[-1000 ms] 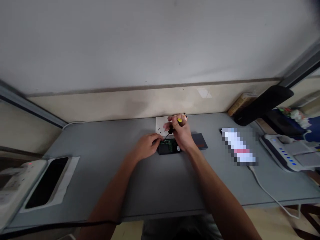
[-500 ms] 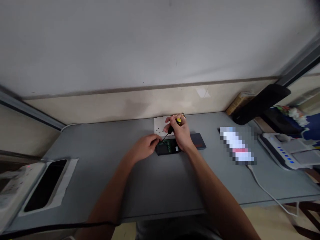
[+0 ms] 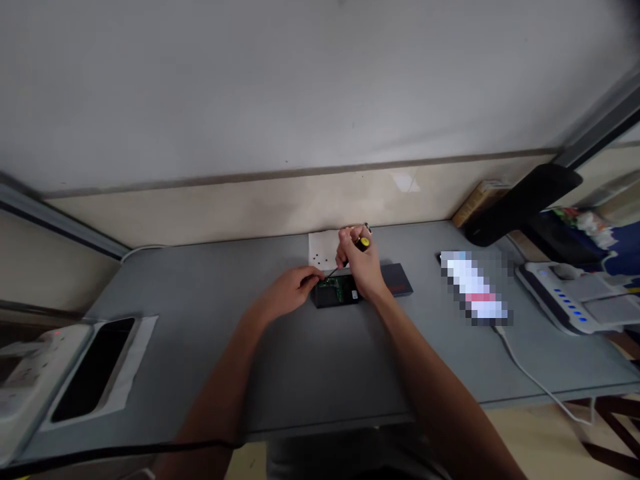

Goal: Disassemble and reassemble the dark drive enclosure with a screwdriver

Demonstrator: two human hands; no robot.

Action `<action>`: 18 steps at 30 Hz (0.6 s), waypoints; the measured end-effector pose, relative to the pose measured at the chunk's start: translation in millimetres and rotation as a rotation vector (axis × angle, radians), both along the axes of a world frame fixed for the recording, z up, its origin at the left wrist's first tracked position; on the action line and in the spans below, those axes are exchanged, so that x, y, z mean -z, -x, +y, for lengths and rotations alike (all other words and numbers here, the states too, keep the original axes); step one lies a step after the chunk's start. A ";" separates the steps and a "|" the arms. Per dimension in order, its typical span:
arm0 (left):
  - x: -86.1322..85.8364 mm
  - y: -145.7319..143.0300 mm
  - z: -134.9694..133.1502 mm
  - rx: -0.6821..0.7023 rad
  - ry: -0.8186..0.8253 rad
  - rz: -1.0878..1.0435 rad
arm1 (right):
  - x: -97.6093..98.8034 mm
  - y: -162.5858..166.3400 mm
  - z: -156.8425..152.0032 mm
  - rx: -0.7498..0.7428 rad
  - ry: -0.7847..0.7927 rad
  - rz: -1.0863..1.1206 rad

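A small black device with its green circuit board showing lies at the middle of the grey table. My left hand rests against its left end, fingers curled on the edge. My right hand is closed round a small screwdriver with a yellow-capped black handle; its thin shaft slants down-left to the board. Just behind lies a white sheet with a few tiny dark screws on it. The device's dark cover lies to the right of my right hand.
A black phone on a white cloth lies at the left, beside a white power strip. At the right are a blurred white object with a white cable, a white device with blue lights and a black lamp head.
My right hand has turned the screwdriver, so its yellow cap sits a little further right and the shaft leans more steeply. My left hand stays on the device.
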State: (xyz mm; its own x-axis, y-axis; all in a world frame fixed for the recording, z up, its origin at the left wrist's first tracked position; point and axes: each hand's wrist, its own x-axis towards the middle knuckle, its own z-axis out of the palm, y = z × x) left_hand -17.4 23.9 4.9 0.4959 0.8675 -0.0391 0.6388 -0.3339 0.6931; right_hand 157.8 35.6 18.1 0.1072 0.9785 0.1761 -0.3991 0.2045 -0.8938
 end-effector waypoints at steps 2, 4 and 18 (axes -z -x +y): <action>-1.3 -0.1 -0.1 0.001 0.005 0.005 | -0.8 0.4 0.5 0.004 -0.008 -0.013; -3.4 -0.6 -0.6 0.001 0.001 0.014 | -2.4 0.4 0.9 -0.037 -0.015 0.035; -3.0 -1.1 -1.7 0.003 -0.015 0.017 | 0.9 0.6 -1.2 0.130 -0.068 -0.162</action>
